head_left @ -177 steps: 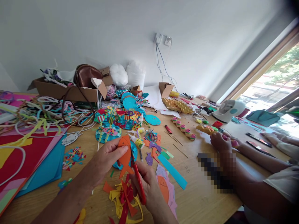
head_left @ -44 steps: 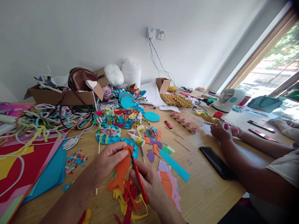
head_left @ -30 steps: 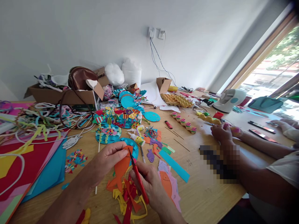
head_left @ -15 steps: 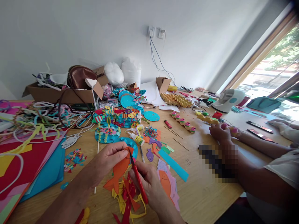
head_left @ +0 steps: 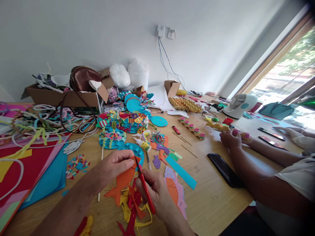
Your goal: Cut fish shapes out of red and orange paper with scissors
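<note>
My left hand [head_left: 120,164] pinches the upper end of an orange paper fish [head_left: 123,180], whose forked tail hangs toward the table. In my right hand [head_left: 157,188] is a pair of red-handled scissors [head_left: 147,193]. Their dark blades meet the fish's edge close to my left fingertips; how far apart the blades stand I cannot make out. Below both hands lies a heap of red, yellow and orange paper scraps [head_left: 134,209]. Another orange fish shape [head_left: 171,190], with a drawn face line, rests on lilac paper [head_left: 181,200] beside my right wrist.
Glue bottles [head_left: 142,145], a purple fish [head_left: 156,162] and a blue paper strip [head_left: 181,172] lie ahead. Coloured sheets [head_left: 44,177] cover the left side. At right, a co-worker's hands [head_left: 231,139] hold painted egg-carton pieces near a black phone [head_left: 225,169].
The orange fish's tail has swung slightly left and down. My hands and the scissors stay nearly in place, while the view has shifted a little.
</note>
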{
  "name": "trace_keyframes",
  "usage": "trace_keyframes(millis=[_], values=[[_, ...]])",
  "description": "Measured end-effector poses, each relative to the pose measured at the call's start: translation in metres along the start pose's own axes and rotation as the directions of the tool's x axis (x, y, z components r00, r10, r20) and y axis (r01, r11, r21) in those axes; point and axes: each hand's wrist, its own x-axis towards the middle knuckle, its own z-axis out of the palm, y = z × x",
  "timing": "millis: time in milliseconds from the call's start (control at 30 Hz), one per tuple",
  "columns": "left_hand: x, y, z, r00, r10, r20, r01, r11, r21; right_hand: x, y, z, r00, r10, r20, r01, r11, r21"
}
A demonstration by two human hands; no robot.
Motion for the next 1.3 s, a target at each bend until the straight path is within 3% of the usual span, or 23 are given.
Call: trace_keyframes(millis=[233, 433, 667, 833, 1300], values=[[-0.001, 0.004, -0.001, 0.997, 0.036, 0.070, -0.047, 0.985, 0.166, -0.007, 0.001, -0.003, 1.000, 0.019, 0.003, -0.019, 0.999, -0.037], [0.001, 0.007, -0.006, 0.977, 0.010, 0.214, -0.071, 0.958, 0.279, -0.017, 0.004, -0.004, 0.998, 0.037, 0.047, -0.035, 0.999, -0.027], [-0.001, 0.008, -0.007, 0.943, -0.035, 0.332, -0.062, 0.959, 0.278, -0.025, 0.002, -0.010, 0.994, 0.005, 0.105, 0.003, 0.997, -0.077], [-0.002, 0.008, -0.008, 0.904, -0.006, 0.428, -0.126, 0.952, 0.280, -0.031, 0.003, -0.018, 0.986, 0.002, 0.166, 0.015, 0.995, -0.101], [0.000, 0.012, -0.006, 0.889, -0.088, 0.450, -0.110, 0.912, 0.395, -0.034, -0.001, -0.031, 0.974, 0.001, 0.228, 0.060, 0.963, -0.263]])
